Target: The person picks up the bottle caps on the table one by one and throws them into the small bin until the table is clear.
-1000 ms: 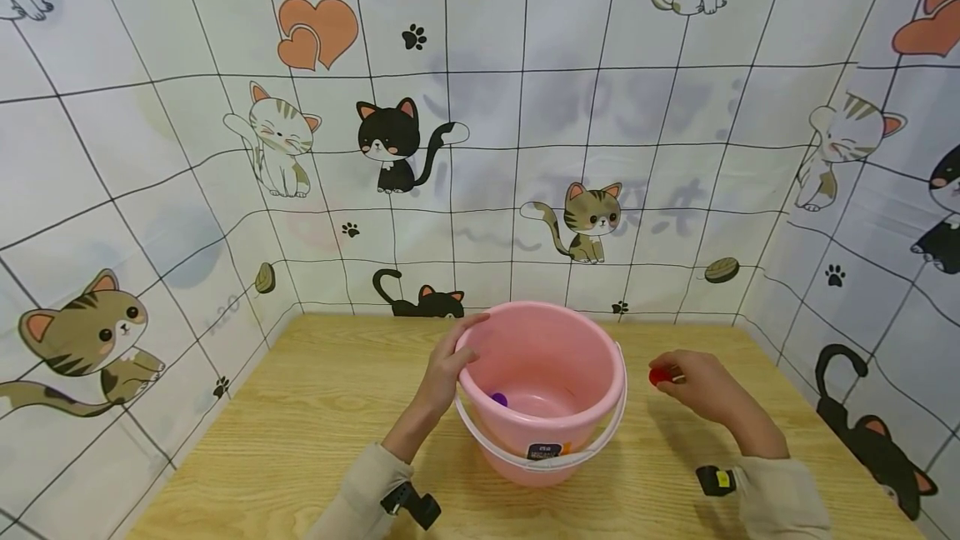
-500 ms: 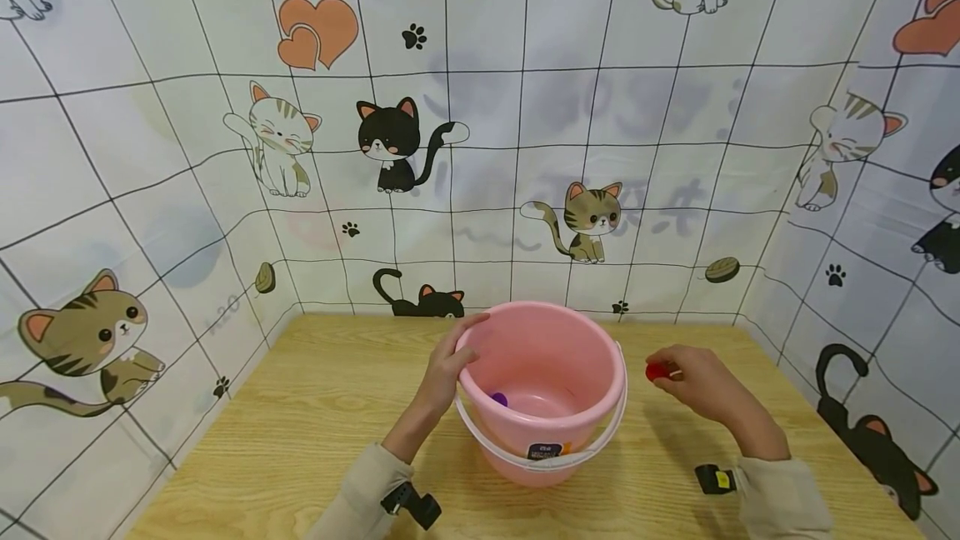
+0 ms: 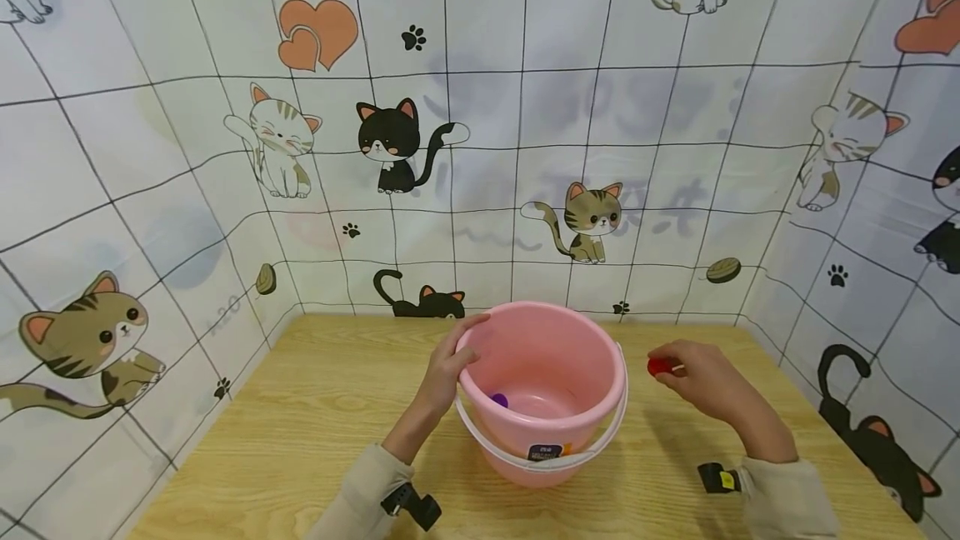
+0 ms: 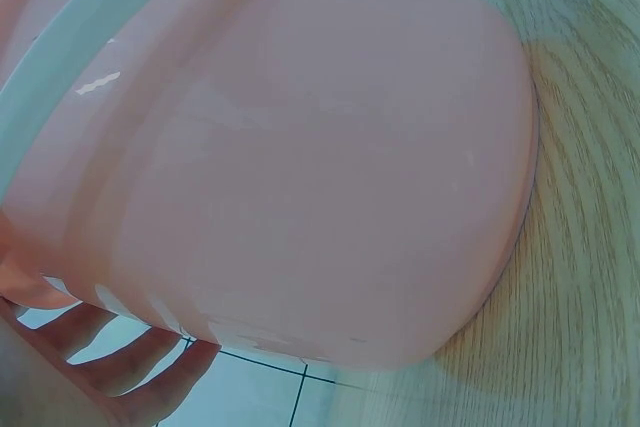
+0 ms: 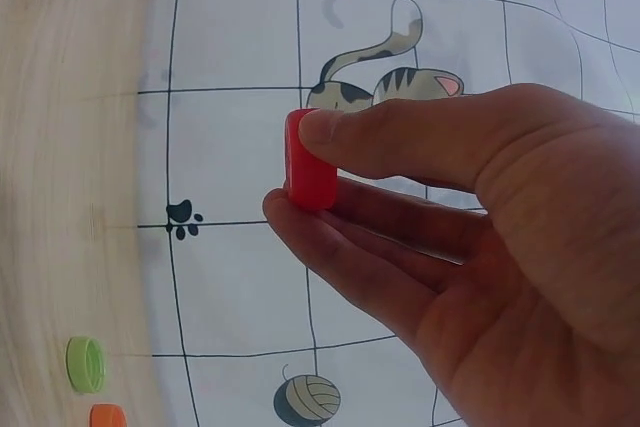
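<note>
A pink plastic bucket (image 3: 543,357) with a white handle stands upright on the wooden table. My left hand (image 3: 441,369) grips its left rim. In the left wrist view, the fingers (image 4: 165,382) lie along the bucket's outer wall (image 4: 320,177). Inside the bucket, low at the left, is a small purple round thing (image 3: 499,399). Right of the bucket and apart from it, my right hand (image 3: 701,377) pinches a red bottle cap (image 3: 660,367) in the air. The right wrist view shows the red cap (image 5: 312,162) between thumb and fingertips.
A green cap (image 5: 86,364) and part of an orange one (image 5: 108,416) lie on the wooden surface (image 5: 70,147) in the right wrist view. The white handle (image 3: 551,465) hangs across the bucket's front. Cat-print cloth walls (image 3: 487,115) surround the table's (image 3: 337,407) back and sides.
My right hand, with the red cap, rises very slightly and shifts a little left, then a little back right. The left hand and the bucket stay in place.
</note>
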A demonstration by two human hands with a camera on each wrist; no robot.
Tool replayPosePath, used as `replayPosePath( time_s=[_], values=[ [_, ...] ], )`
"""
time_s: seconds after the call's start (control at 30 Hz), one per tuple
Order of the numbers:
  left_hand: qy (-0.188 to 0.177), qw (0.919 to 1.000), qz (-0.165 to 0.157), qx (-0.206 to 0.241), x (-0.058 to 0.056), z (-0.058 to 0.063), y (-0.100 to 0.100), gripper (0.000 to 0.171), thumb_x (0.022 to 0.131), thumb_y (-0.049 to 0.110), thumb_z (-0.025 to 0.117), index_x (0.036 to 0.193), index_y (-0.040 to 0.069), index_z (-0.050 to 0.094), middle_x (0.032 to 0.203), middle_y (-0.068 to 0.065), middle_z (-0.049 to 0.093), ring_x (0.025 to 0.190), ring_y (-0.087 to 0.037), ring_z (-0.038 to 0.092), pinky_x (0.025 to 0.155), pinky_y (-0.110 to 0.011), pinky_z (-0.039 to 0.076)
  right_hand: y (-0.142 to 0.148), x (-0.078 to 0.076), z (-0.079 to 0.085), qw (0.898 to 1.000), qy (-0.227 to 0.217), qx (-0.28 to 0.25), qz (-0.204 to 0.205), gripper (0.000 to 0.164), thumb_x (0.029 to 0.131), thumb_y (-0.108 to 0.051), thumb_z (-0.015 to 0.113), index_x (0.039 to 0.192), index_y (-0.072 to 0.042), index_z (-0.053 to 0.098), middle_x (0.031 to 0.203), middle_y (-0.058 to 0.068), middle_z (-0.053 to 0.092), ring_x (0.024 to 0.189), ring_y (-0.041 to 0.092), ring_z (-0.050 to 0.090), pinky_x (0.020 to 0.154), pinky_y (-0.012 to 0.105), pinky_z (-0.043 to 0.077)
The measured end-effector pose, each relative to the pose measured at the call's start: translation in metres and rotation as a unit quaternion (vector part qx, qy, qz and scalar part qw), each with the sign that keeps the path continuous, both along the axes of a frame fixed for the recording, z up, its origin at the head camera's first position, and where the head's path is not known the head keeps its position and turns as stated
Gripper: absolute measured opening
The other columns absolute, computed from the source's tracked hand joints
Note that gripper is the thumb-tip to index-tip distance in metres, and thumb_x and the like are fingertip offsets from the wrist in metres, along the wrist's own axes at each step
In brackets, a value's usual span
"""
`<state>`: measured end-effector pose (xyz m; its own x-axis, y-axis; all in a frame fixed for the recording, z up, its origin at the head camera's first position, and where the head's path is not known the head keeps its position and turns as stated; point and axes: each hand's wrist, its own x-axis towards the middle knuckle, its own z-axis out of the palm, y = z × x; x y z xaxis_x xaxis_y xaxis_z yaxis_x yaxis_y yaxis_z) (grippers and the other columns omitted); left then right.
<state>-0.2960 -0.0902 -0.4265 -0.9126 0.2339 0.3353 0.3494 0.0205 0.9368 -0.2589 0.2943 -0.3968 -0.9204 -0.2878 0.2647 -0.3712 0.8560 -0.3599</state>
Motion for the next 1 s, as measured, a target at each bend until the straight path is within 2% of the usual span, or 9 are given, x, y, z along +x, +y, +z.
replayPosePath(
  time_s=[0.2, 0.53, 0.83, 1.0],
  values=[
    [-0.010, 1.0000, 0.000, 0.000, 0.002, 0.000, -0.001, 0.059, 0.090, 0.016, 0.051, 0.148, 0.024, 0.055, 0.149, -0.013, 0.055, 0.124, -0.039, 0.061, 0.099, -0.060, 0.054, -0.001, 0.001, 0.004, 1.000, 0.004, -0.005, 0.007, 0.031, 0.089, -0.005, 0.075, 0.118, 0.007, 0.070, 0.109, 0.022, 0.073, 0.092, 0.034, 0.074, 0.074, 0.043, 0.063],
    [-0.004, 1.0000, -0.003, 0.001, 0.001, -0.001, -0.001, 0.059, 0.090, 0.017, 0.052, 0.148, 0.025, 0.055, 0.150, -0.013, 0.054, 0.126, -0.038, 0.060, 0.099, -0.058, 0.054, -0.007, -0.004, 0.008, 1.000, 0.012, -0.003, 0.013, 0.028, 0.090, -0.006, 0.074, 0.116, 0.004, 0.072, 0.108, 0.018, 0.074, 0.093, 0.032, 0.074, 0.076, 0.042, 0.063],
    [0.000, 1.0000, 0.004, -0.005, 0.001, 0.000, 0.001, 0.059, 0.089, 0.017, 0.052, 0.147, 0.026, 0.056, 0.152, -0.012, 0.053, 0.126, -0.037, 0.060, 0.100, -0.059, 0.054, -0.012, -0.008, 0.020, 0.999, 0.030, 0.007, 0.026, 0.026, 0.090, -0.006, 0.074, 0.114, 0.005, 0.072, 0.108, 0.021, 0.074, 0.093, 0.034, 0.074, 0.075, 0.043, 0.063],
    [0.001, 1.0000, 0.001, -0.006, 0.001, 0.000, 0.000, 0.059, 0.089, 0.017, 0.052, 0.148, 0.025, 0.056, 0.151, -0.012, 0.054, 0.124, -0.037, 0.061, 0.098, -0.058, 0.055, -0.018, -0.012, 0.030, 0.999, 0.022, 0.004, 0.025, 0.029, 0.092, -0.006, 0.072, 0.118, 0.005, 0.071, 0.109, 0.021, 0.074, 0.095, 0.036, 0.074, 0.078, 0.045, 0.063]
  ],
)
